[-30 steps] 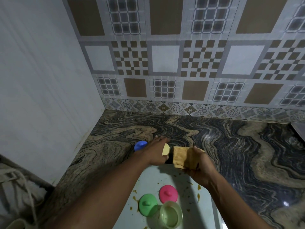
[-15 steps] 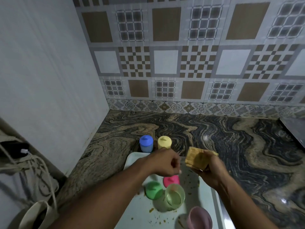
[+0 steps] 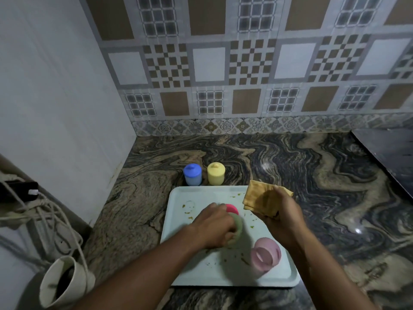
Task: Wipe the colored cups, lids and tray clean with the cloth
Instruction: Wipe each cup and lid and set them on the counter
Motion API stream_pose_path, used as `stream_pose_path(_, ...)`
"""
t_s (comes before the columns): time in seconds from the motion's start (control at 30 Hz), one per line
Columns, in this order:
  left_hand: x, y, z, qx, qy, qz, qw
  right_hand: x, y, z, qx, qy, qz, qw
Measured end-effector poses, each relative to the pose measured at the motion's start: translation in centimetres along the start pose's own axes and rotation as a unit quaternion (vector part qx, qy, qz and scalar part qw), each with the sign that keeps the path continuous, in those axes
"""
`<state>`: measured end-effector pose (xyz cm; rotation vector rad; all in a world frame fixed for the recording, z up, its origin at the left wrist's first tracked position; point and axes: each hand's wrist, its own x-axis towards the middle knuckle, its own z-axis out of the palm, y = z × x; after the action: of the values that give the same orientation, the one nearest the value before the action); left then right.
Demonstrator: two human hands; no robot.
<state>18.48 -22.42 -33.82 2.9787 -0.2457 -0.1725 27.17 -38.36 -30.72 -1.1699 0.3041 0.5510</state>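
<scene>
Roughly early-to-mid task, judging by the mess. The blue cup and yellow cup stand lidded on the counter just beyond the tray's far edge, side by side and off the tray, so they look dealt with. Whether they are actually clean is too small to tell, and their contents are hidden by the lids.

The tray is not done: there are yellow-brown smears, crumbs and a ring mark across it.

On the tray:
- The pink cup sits near the front right. It has no lid, its mouth is tipped toward you, and nothing is visible inside.
- The pink lid peeks out past your left hand.
- A green piece is under that hand, blurred. I can't tell if it is a lid or a cup.

Your left hand's fingers are curled down over the green piece, but with the blur I can't tell if it is really gripped. Your right hand is clamped on the folded yellow-brown cloth, held above the tray's right side and not touching anything else.

My read on what is left: the green piece, the pink pair, then the tray surface.

An off-white mug sits at lower left. It is not part of this.
</scene>
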Motion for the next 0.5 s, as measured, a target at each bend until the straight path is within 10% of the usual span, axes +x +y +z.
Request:
stream_pose_path(0.23,-1.7,-1.6,-0.6,-0.255,0.109,-0.118,0.954,-3.6,4.7,-0.1,-0.222,-0.019,-0.268,0.937)
stream_pose_path(0.33,-2.3,-0.9,-1.2,-0.322,0.124,-0.096,0.934,-5.0,7.8,1.3,-0.330,-0.076,-0.247,0.908)
stream_pose_path(0.5,-4.2,-0.9,-2.1,-0.415,0.151,-0.086,0.893,-5.2,8.1,2.5,-0.204,-0.105,-0.139,0.963)
